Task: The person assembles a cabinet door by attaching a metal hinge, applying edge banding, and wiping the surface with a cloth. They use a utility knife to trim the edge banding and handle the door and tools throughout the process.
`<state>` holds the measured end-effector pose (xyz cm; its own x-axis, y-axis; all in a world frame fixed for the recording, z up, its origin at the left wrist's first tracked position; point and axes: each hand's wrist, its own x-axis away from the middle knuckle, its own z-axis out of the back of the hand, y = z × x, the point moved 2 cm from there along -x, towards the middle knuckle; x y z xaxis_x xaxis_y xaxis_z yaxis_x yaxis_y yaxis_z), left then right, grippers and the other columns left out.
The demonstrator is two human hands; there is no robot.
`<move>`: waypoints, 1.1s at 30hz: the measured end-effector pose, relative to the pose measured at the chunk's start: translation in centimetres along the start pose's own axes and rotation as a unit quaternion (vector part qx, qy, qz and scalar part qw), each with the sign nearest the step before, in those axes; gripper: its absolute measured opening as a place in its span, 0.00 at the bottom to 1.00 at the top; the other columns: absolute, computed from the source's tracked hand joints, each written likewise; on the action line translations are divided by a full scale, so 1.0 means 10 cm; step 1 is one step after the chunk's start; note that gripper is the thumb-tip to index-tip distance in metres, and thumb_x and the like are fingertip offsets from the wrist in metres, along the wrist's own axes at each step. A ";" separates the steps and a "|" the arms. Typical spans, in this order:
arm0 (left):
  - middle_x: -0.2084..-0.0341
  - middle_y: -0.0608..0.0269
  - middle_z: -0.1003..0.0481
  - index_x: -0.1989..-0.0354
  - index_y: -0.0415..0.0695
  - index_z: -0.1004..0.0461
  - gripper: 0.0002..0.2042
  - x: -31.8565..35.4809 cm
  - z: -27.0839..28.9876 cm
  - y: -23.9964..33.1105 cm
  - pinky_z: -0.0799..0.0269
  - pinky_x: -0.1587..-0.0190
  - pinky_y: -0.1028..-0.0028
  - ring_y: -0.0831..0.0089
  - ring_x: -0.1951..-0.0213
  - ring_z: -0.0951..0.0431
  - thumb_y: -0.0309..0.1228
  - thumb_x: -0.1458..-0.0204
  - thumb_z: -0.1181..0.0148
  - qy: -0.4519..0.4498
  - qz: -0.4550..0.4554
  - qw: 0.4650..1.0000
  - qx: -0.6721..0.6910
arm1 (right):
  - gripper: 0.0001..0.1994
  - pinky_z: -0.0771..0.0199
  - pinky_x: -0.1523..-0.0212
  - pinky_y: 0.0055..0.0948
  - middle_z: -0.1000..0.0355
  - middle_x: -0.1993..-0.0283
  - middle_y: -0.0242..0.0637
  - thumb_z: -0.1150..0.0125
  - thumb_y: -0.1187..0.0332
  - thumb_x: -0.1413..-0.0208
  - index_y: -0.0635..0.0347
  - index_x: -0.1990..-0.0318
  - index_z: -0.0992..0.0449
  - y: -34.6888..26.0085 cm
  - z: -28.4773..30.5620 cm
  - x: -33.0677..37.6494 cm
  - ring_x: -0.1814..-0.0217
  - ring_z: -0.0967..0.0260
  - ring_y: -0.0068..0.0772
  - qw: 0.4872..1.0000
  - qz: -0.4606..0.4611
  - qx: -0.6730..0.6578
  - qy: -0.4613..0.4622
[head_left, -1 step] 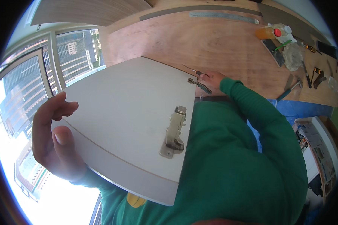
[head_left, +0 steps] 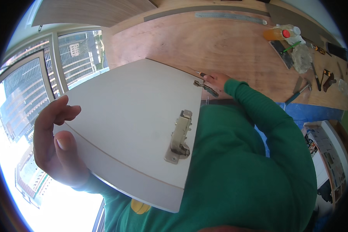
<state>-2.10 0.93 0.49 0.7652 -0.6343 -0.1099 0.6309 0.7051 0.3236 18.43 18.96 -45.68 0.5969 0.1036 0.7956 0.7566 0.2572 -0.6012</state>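
From here, both hinges (head_left: 178, 137) sit on the white panel (head_left: 123, 104), left hand (head_left: 56, 141) gripping its edge, right hand (head_left: 219, 80) a screwdriver (head_left: 203, 74), their final tightness unclear.

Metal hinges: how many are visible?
2: the near hinge on the white panel, near its right edge; the far hinge at the panel's far corner, beside the right hand. Others may be hidden.

The person wears a green long-sleeved top (head_left: 236, 154), its right sleeve (head_left: 261, 106) creased in close folds along the forearm down to a snug cuff (head_left: 231, 88), a rounded yellow marking (head_left: 140, 207) partly visible low on the front, left hand (head_left: 50, 145) and right hand (head_left: 219, 81) bare.
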 end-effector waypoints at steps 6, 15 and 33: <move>0.68 0.55 0.18 0.51 0.40 0.20 0.30 0.01 -0.07 -0.02 0.23 0.59 0.67 0.67 0.64 0.19 0.57 0.39 0.51 0.018 -0.003 1.000 -0.010 | 0.30 0.28 0.46 0.44 0.21 0.53 0.50 0.58 0.40 0.31 0.58 0.48 0.21 -0.32 -0.06 -0.36 0.50 0.24 0.51 0.995 0.049 0.080 -0.034; 0.65 0.54 0.18 0.48 0.40 0.21 0.29 0.00 -0.03 -0.03 0.21 0.61 0.69 0.68 0.64 0.19 0.55 0.38 0.53 -0.008 -0.006 1.000 -0.006 | 0.32 0.30 0.40 0.48 0.22 0.48 0.52 0.62 0.40 0.31 0.57 0.47 0.20 -0.45 -0.12 -0.57 0.45 0.25 0.56 0.985 0.082 0.154 -0.012; 0.64 0.54 0.19 0.45 0.41 0.23 0.30 0.01 0.03 -0.08 0.18 0.64 0.69 0.67 0.64 0.16 0.56 0.35 0.56 -0.034 -0.014 0.999 -0.011 | 0.32 0.28 0.47 0.51 0.21 0.57 0.55 0.64 0.42 0.30 0.61 0.56 0.19 -0.63 -0.10 -0.67 0.52 0.25 0.59 0.971 0.136 0.198 -0.011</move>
<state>-2.59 0.26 0.48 0.7375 -0.6733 -0.0533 0.6548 0.6934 0.3007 9.99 15.69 -47.29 0.7507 0.2384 0.6161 0.4075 0.5669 -0.7160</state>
